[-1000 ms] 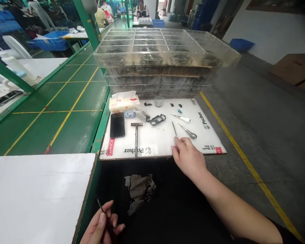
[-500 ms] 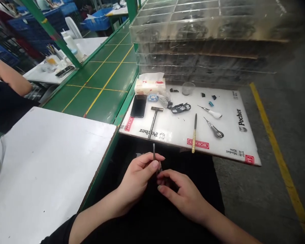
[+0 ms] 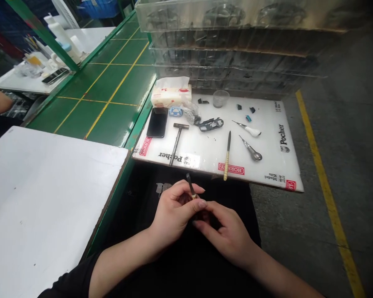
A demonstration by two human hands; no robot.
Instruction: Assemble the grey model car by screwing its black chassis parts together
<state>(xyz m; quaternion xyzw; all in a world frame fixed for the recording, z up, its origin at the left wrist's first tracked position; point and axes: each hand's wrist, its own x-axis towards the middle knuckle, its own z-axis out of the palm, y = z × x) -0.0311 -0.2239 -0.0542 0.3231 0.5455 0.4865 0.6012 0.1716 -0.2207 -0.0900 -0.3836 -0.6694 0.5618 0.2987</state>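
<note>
While both hands meet above the dark-clothed lap [image 3: 180, 265] in the head view, the left hand [image 3: 174, 211] holds a slim tool [image 3: 190, 184] between thumb and forefinger. The slim tool is located just in front of the near edge of the white board [image 3: 264, 161]. Its exposed shaft is straight, narrow and dark; it leans slightly left, with the free end directed upward and away from the wearer. A small yellowish section shows beside the thumb; the fingers conceal the remainder. The right hand [image 3: 226, 227] has its fingers curled close together beneath the left thumb; whether they grip the lower portion cannot be determined. On the white board, a file [image 3: 227, 154] with a pale yellow, banded handle lies nearest the hands, its handle end extending past the near edge. A T-shaped metal hammer [image 3: 177, 142] lies to its left; a metal-handled pick [image 3: 253, 154] lies to its right.
</note>
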